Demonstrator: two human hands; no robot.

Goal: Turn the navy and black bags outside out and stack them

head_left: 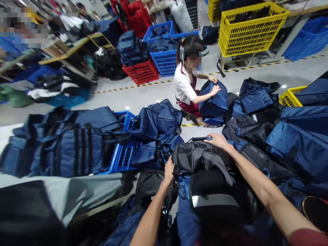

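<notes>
A black fabric bag (191,157) lies in front of me, with a hand at each side of it. My left hand (168,171) grips its left edge, the fingers mostly hidden behind the cloth. At the far right edge, my right hand (217,140) has its fingers closed on the bag's rim, where a strip of blue shows. Nearer to me is a black piece with a grey reflective band (215,201). Blue fabric (186,218) hangs beneath it on the left.
A person (186,82) crouches ahead, both hands on a blue bag (215,99). Blue bags (87,150) are piled at left by a blue crate (121,157). More blue bags (297,143) are heaped at right. A yellow crate (251,34) stands beyond the striped floor line.
</notes>
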